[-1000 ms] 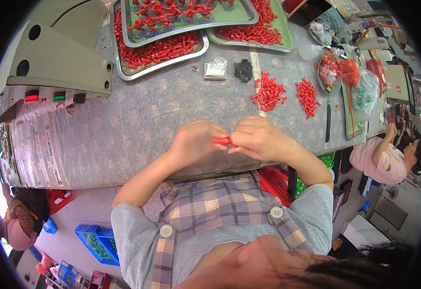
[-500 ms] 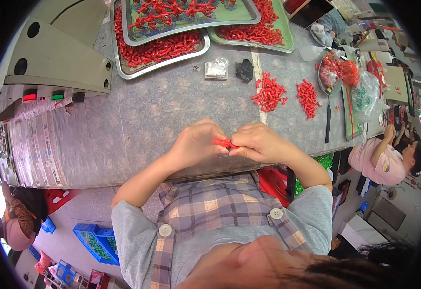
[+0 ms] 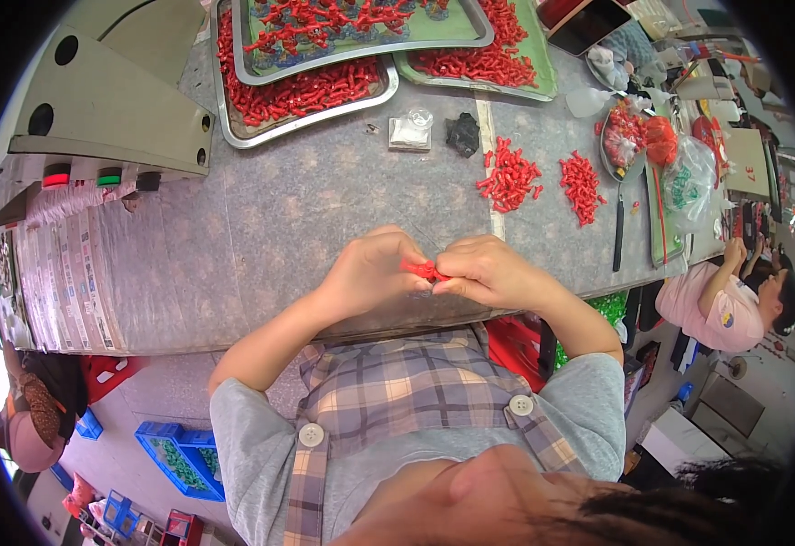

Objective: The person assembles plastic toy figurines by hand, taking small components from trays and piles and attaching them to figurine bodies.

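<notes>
Close to the table's front edge, my left hand [image 3: 370, 270] and my right hand [image 3: 488, 271] meet with their fingertips almost touching. Between them they pinch a small red plastic piece [image 3: 425, 270], mostly covered by the fingers. Each hand is closed on it, the left on its left end and the right on its right end. Beyond my right hand lie two heaps of small red parts, a larger heap [image 3: 510, 175] and a smaller heap [image 3: 581, 187].
Trays of red parts [image 3: 311, 94] stand at the back, the upper tray [image 3: 361, 45] holding assembled figures. A grey machine [image 3: 111, 109] with buttons fills the left. A black lump [image 3: 462, 135], a black-handled tool [image 3: 618, 235] and a plastic bag [image 3: 691, 187] lie around. Another person [image 3: 720, 300] sits at right.
Both hands stay in nearly the same place, still pinching the red piece. Only a tiny shift of the fingers shows.
</notes>
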Demonstrator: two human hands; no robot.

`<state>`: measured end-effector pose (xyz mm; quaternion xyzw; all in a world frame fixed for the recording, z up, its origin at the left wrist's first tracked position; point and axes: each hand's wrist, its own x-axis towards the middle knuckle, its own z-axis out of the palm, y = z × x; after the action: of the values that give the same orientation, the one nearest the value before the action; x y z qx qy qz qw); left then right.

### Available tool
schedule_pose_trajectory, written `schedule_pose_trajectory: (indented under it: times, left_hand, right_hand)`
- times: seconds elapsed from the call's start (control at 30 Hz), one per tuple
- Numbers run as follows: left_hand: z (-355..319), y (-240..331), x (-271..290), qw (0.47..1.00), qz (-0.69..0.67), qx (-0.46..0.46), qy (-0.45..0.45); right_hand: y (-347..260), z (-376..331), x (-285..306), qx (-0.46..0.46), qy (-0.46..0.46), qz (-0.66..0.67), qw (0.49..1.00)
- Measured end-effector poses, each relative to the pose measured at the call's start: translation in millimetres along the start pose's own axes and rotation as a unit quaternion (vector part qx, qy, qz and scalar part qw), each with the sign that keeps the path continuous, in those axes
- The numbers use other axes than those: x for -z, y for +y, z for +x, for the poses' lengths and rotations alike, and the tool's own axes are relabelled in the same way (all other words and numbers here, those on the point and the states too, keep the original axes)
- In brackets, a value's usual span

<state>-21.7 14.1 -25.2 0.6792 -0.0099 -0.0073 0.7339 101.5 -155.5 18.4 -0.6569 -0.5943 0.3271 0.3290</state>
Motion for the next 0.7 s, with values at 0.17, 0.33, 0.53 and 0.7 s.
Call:
schedule_pose_trajectory:
  times: [0.17,0.33,0.53,0.7]
  left_hand:
    - [-0.2,-0.7,-0.6,1.000,-0.006,0.016,0.004]
    - [0.0,-4.0,1.0,1.000,0.005,-0.015,0.001]
    - [-0.1,-1.2,0.2,0.999,0.002,-0.054,-0.005]
    - [1.6,4.1,0.6,0.991,0.052,-0.125,-0.005]
  right_hand:
    - [-0.5,0.8,-0.3,-0.003,0.001,0.013,1.000]
    - [-2.9,0.7,0.6,0.000,-0.002,0.012,1.000]
    - [-4.6,0.4,0.9,0.022,-0.001,-0.023,0.999]
    - [-7.0,-1.5,-1.6,0.065,0.027,-0.087,0.994]
